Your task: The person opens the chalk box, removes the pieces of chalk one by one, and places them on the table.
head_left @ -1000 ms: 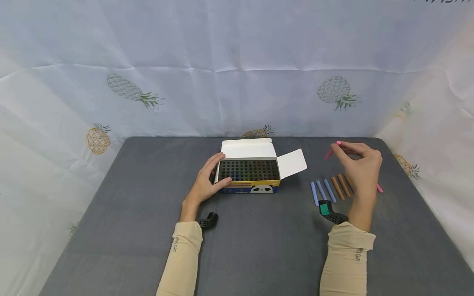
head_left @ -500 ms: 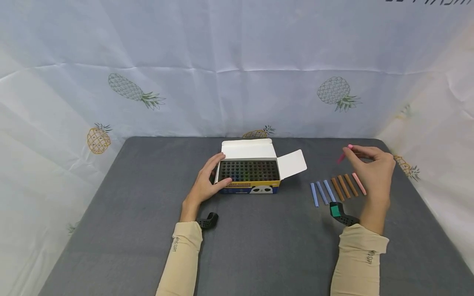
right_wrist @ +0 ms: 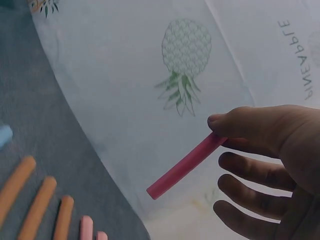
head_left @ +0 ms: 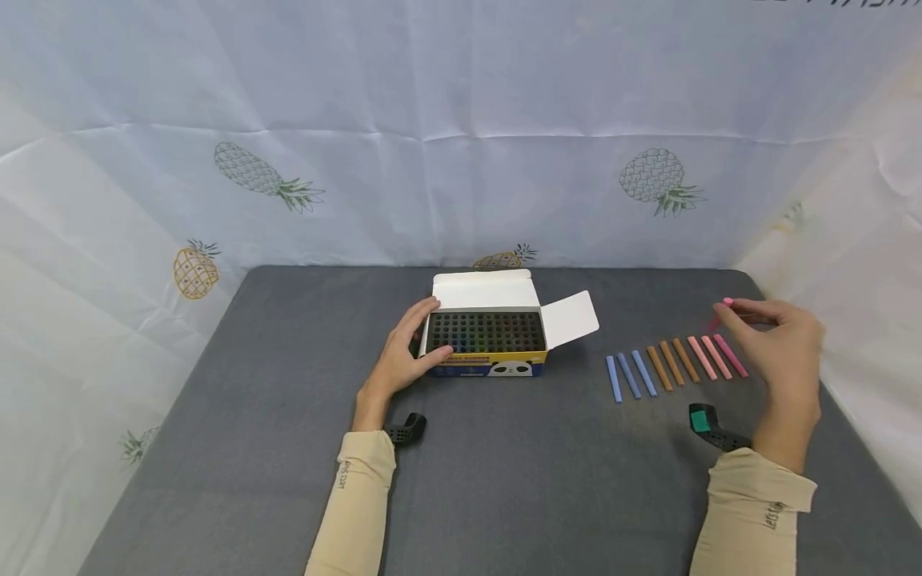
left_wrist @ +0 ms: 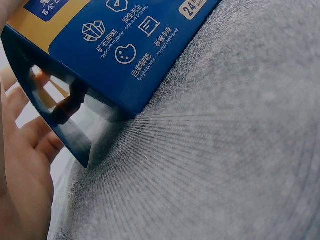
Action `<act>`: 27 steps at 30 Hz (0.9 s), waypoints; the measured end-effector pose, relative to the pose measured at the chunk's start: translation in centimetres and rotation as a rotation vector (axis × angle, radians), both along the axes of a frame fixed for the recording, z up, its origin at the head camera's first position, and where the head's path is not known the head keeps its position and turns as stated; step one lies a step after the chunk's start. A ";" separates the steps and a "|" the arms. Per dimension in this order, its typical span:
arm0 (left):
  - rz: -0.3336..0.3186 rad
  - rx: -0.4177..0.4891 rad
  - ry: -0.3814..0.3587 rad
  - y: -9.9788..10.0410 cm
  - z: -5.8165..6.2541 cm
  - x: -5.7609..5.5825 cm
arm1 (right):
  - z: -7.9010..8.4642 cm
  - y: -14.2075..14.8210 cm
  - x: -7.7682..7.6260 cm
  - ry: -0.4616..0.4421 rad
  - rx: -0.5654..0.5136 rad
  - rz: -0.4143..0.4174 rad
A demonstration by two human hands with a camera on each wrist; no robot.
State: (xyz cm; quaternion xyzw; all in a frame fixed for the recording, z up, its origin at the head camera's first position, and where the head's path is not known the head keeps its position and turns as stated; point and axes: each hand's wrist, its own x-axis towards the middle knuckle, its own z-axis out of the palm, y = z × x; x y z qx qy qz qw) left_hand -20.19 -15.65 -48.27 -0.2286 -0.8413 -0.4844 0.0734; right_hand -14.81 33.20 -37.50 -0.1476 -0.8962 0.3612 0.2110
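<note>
My left hand (head_left: 399, 356) grips the left end of a blue and yellow chalk box (head_left: 470, 370), thumb at its front edge and fingers at the far side. Inside the open box is a dark panel (head_left: 486, 332) full of round holes. In the right wrist view, my right hand (right_wrist: 265, 165) pinches one end of a dark pink chalk stick (right_wrist: 185, 169) between thumb and index finger. That hand is above the right end of a chalk row: three blue sticks (head_left: 628, 376), three orange-brown sticks (head_left: 673, 364), two light pink sticks (head_left: 702, 358) and one dark pink stick (head_left: 731, 356).
The box's white lid (head_left: 486, 290) stands up at the back, and a white side flap (head_left: 570, 318) juts out to the right. Behind the grey table (head_left: 519, 480) hangs a pale cloth (head_left: 461, 192) printed with pineapples.
My right hand has moved right and slightly toward me with the dark pink chalk stick, uncovering the pink sticks at the row's right end. The left hand stays on the box.
</note>
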 end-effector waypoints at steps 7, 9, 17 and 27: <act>0.001 -0.001 -0.003 0.0 0.0 0.0 | -0.9 2.8 0.9 -0.037 0.104 0.030; 0.003 -0.005 -0.004 0.0 0.1 0.1 | -1.2 3.5 1.1 -0.061 0.124 0.032; 0.006 -0.003 0.007 0.0 0.1 -0.1 | -2.6 5.3 1.5 -0.124 0.218 0.001; 0.008 -0.002 0.003 0.0 -0.1 0.1 | -4.9 6.4 1.3 -0.227 0.147 -0.048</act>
